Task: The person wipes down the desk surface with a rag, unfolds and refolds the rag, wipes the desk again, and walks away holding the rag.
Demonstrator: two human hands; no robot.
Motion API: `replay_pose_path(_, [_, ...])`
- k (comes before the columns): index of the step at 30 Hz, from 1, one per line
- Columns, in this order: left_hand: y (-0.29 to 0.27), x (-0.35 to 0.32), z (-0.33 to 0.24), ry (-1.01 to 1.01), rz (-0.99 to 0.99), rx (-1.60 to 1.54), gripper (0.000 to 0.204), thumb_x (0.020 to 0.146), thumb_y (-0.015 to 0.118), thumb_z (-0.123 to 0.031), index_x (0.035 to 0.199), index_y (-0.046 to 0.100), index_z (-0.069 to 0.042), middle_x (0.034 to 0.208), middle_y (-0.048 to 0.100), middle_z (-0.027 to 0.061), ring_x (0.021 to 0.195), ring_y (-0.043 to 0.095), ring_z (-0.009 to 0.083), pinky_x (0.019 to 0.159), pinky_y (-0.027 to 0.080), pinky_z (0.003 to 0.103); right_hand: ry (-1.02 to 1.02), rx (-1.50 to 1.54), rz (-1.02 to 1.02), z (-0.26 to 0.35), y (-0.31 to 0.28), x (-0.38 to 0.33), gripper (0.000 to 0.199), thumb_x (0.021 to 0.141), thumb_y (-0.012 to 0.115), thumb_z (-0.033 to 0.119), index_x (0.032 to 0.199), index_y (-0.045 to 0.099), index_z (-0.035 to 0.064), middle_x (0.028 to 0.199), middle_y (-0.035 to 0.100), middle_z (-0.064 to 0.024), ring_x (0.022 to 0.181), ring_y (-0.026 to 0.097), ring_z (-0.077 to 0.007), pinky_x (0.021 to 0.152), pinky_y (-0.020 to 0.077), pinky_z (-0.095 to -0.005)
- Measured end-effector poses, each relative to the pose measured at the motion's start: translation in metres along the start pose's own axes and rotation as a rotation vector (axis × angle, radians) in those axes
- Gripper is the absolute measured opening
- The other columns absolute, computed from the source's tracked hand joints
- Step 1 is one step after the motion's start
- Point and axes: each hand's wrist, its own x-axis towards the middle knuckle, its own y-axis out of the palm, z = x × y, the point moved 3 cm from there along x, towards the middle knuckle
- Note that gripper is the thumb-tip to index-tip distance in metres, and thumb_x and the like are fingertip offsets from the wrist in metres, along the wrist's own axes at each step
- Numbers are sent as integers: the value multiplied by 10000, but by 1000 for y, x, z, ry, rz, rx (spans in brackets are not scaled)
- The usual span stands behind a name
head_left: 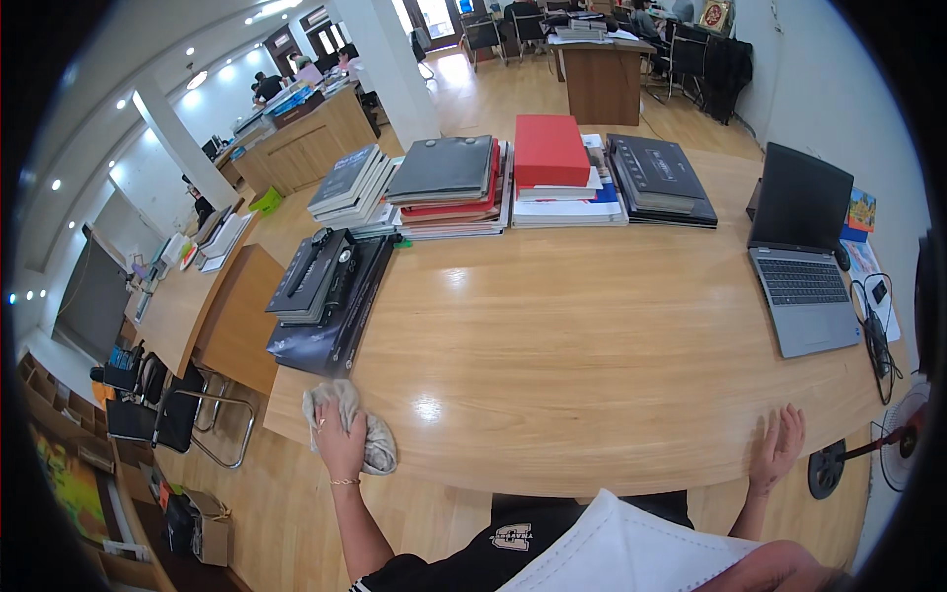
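Your left hand point(340, 446) presses a crumpled grey cloth point(360, 419) onto the near left corner of the wide wooden desk point(592, 335), fingers closed over it. Your right hand point(777, 449) lies flat at the near right edge, fingers spread, holding nothing.
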Motion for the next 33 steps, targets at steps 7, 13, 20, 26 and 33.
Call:
replay_pose_path(7, [-3, -1, -2, 23, 1, 32, 578, 831, 626, -319, 1286, 523, 22, 1343, 494, 271, 1309, 404, 400, 1095, 293, 456, 20, 127, -22, -11, 6, -6, 258, 918, 529, 37, 1165, 602, 22, 1275, 574, -135, 1307, 419, -335, 1073, 345, -430])
replay_pose_path(13, [-1, -2, -3, 34, 1, 68, 589, 826, 627, -338, 1288, 525, 11, 1345, 497, 258, 1301, 411, 394, 1083, 301, 463, 5, 21, -49, -11, 5, -1, 245, 911, 563, 99, 1135, 615, 15, 1242, 597, -146, 1265, 459, -347, 1060, 347, -427])
replay_pose_path(20, [0, 1, 2, 27, 27, 61, 617, 814, 598, -405, 1307, 525, -40, 1387, 467, 221, 1328, 374, 394, 1086, 272, 529, -3, -4, -6, -14, 10, 5, 259, 886, 601, 166, 1108, 628, 36, 1187, 620, -146, 1217, 492, -358, 1035, 366, -433])
replay_pose_path(26, [8, 8, 8, 100, 11, 26, 617, 794, 587, -438, 1259, 557, -34, 1359, 493, 215, 1300, 402, 403, 1067, 300, 533, -15, -25, -43, -6, 6, 2, 266, 872, 612, 214, 1092, 638, 66, 1179, 628, -120, 1191, 508, -348, 1012, 378, -441])
replay_pose_path(33, [17, 5, -26, 147, 98, 7, 635, 785, 584, -452, 1264, 555, -37, 1366, 487, 209, 1316, 388, 399, 1060, 296, 556, 24, -104, -16, 0, -1, 1, 327, 868, 618, 281, 1116, 630, 68, 1178, 626, -117, 1188, 508, -333, 1000, 387, -424])
